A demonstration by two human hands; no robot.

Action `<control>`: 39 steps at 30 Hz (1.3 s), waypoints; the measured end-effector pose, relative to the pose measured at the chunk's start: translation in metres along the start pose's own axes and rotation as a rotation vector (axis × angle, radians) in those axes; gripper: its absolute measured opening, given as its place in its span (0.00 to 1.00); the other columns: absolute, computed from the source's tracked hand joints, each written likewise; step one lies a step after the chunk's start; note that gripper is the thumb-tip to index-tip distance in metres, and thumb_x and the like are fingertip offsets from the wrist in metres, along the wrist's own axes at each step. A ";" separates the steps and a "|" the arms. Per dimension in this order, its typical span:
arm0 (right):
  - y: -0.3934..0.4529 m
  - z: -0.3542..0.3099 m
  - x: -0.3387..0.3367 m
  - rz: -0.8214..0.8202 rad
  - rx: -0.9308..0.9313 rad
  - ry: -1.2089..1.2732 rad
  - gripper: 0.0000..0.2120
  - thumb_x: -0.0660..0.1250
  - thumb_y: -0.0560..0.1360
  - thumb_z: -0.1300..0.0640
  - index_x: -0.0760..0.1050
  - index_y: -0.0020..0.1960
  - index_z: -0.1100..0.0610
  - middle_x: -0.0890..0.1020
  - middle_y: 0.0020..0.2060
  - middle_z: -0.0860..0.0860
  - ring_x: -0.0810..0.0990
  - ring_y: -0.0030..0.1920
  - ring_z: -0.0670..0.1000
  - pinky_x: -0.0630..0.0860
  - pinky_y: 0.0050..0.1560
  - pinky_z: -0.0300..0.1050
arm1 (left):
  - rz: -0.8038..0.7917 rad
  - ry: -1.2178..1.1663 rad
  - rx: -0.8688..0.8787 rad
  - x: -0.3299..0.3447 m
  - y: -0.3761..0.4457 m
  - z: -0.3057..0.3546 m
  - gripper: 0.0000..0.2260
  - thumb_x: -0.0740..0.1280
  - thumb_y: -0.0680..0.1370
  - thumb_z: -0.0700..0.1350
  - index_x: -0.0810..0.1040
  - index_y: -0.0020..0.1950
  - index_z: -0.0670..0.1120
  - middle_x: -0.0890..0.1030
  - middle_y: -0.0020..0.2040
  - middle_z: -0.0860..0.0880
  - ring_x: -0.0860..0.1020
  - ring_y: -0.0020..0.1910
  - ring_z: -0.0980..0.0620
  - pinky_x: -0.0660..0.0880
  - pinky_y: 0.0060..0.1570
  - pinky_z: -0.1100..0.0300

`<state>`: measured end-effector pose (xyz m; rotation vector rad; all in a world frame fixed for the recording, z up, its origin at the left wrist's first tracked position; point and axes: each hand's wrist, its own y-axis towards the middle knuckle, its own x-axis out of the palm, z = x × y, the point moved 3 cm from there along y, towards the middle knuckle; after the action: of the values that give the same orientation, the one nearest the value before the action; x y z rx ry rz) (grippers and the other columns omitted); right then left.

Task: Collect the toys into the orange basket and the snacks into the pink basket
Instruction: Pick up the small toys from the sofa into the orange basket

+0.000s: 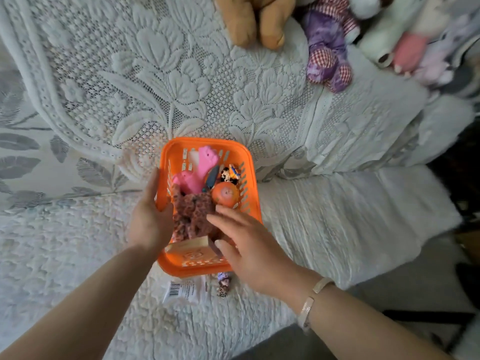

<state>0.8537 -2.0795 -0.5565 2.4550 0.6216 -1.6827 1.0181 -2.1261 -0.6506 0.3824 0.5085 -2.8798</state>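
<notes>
The orange basket [168, 152] sits on the bed in the middle of the view. Inside lie a pink rubbery toy [201, 167], an orange ball [224, 193], a brown crocheted toy [193, 211], a small wooden block [191, 246] and a few small figures. My left hand [150, 216] grips the basket's left rim, thumb inside. My right hand [249, 245] hovers over the basket's near right corner with fingers spread and relaxed, holding nothing. A snack packet with a barcode [184, 291] and a small doll [223, 284] lie just in front of the basket.
A white lace bedspread [181, 74] covers the bed. Several plush toys line the far edge: a tan one [254, 22], a purple checked one [328, 48], and pale ones [405, 40] at the right. The bed's edge drops to dark floor on the right.
</notes>
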 end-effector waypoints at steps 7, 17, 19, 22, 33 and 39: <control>-0.030 0.080 -0.029 0.178 0.377 -0.073 0.22 0.57 0.79 0.61 0.64 0.73 0.54 0.62 0.74 0.49 0.59 0.74 0.47 0.56 0.73 0.38 | -0.047 0.004 0.002 0.020 0.016 -0.008 0.34 0.65 0.79 0.36 0.60 0.79 0.62 0.82 0.50 0.41 0.77 0.42 0.43 0.71 0.44 0.52; 0.046 0.182 0.127 -0.076 0.527 0.016 0.31 0.62 0.79 0.56 0.53 0.77 0.54 0.52 0.77 0.59 0.55 0.76 0.57 0.58 0.73 0.47 | 0.095 0.090 0.040 -0.024 0.030 -0.043 0.33 0.66 0.80 0.37 0.63 0.75 0.67 0.81 0.40 0.53 0.76 0.33 0.54 0.72 0.32 0.66; 0.063 0.192 0.154 -0.090 0.558 0.034 0.32 0.61 0.79 0.51 0.50 0.78 0.52 0.51 0.77 0.58 0.54 0.76 0.59 0.57 0.74 0.50 | 0.107 0.088 0.034 -0.030 0.032 -0.050 0.33 0.68 0.79 0.39 0.63 0.73 0.71 0.83 0.43 0.54 0.79 0.38 0.54 0.75 0.39 0.61; 0.083 0.213 0.186 -0.110 0.604 0.020 0.34 0.57 0.79 0.43 0.47 0.78 0.54 0.52 0.77 0.58 0.50 0.76 0.60 0.53 0.75 0.54 | 0.110 0.122 0.017 -0.035 0.033 -0.058 0.36 0.70 0.78 0.41 0.62 0.65 0.82 0.85 0.45 0.56 0.83 0.43 0.45 0.79 0.52 0.43; 0.096 0.222 0.208 -0.009 0.633 -0.105 0.32 0.49 0.77 0.41 0.52 0.76 0.56 0.59 0.73 0.63 0.60 0.70 0.66 0.59 0.70 0.57 | 0.157 0.100 0.026 -0.033 0.033 -0.062 0.37 0.74 0.74 0.44 0.62 0.60 0.85 0.85 0.46 0.55 0.84 0.44 0.40 0.79 0.52 0.37; 0.070 0.217 0.145 0.334 0.552 -0.029 0.25 0.53 0.69 0.45 0.71 0.62 0.52 0.76 0.49 0.54 0.76 0.49 0.60 0.74 0.47 0.50 | 0.149 0.102 0.009 -0.030 0.024 -0.056 0.36 0.69 0.79 0.41 0.62 0.62 0.83 0.85 0.45 0.43 0.82 0.42 0.34 0.80 0.45 0.39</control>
<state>0.7359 -2.1703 -0.7822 2.6588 -0.2952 -1.9268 1.0639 -2.1236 -0.7007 0.5467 0.4629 -2.7309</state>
